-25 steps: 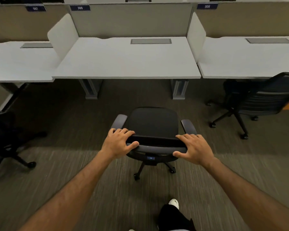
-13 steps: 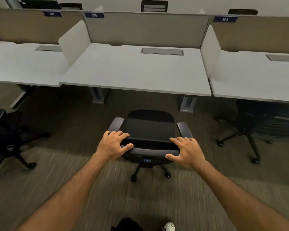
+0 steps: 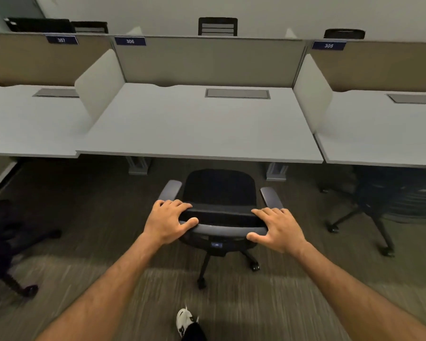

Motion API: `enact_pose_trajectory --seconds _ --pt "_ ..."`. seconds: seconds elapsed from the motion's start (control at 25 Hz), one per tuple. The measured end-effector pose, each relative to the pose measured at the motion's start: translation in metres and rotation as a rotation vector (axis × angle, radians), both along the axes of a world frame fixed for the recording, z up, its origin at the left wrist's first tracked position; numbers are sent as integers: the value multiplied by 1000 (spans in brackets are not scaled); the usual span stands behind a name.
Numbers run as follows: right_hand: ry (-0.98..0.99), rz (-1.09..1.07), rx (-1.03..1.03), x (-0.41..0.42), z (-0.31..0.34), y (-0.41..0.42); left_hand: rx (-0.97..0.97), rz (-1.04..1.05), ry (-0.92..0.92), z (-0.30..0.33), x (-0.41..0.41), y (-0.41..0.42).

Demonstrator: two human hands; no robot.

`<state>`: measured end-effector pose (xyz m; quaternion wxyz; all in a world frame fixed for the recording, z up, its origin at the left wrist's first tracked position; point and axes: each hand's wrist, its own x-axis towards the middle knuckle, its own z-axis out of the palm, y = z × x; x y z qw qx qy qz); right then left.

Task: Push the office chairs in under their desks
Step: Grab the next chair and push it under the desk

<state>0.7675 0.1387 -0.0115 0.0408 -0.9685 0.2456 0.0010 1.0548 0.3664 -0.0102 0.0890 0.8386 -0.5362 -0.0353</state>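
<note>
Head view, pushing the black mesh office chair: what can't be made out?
- Black mesh office chair: base mostly hidden by its own seat and backrest.
- Dark chair at right: blurred, its top under the grey desktop.
- Dark chair at left: cut off by the frame edge.
- Left hand, right hand: palms hidden.

- Three desks in a row: left (image 3: 22,129), middle (image 3: 197,126), right (image 3: 384,134).
- Three office chairs on this side: left (image 3: 3,242), centre (image 3: 219,193), right (image 3: 379,198).
- Three number plates: 307 (image 3: 62,40), 306 (image 3: 130,41), 305 (image 3: 328,45).
- Two hands: left (image 3: 169,223), right (image 3: 278,228).
</note>
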Motion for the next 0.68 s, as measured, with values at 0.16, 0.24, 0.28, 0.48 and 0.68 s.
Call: enact_pose_trajectory --seconds 0.16,0.24,0.28,0.48,0.68 --pt "8 -12 19 54 0 -11 11 -28 -3 1 57 -13" --pt "12 -16 25 77 0 -14 25 -36 1 2 80 -15" --pt "13 -19 26 87 1 -15 30 -38 3 3 91 -18" --pt "36 -32 26 137 6 -31 62 -40 10 12 139 -38" --pt "55 -38 25 175 6 -51 70 -47 3 12 176 -60"
